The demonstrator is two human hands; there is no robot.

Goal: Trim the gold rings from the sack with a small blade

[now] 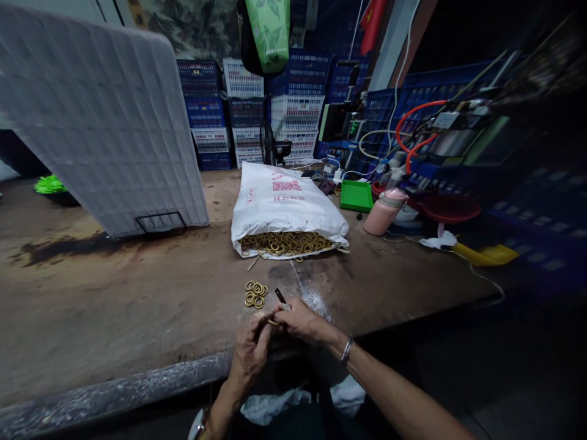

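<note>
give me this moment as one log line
left hand: seemingly holds ring | right hand: holds tool | loose rings: on table | open sack: beyond them, more rings inside

Loose rings (255, 294): smooth, brass-like metal. Sack (275, 211): creased, plastic-looking sheet. Tabletop (137, 318): matt, scuffed. Far crates (297, 113): rigid plastic. Bracelet (347, 349), near right: shiny metal.

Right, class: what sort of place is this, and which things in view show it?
Probably a small workshop: an open sack of brass-coloured rings lies on a stained bench, and crates stand stacked behind.
</note>
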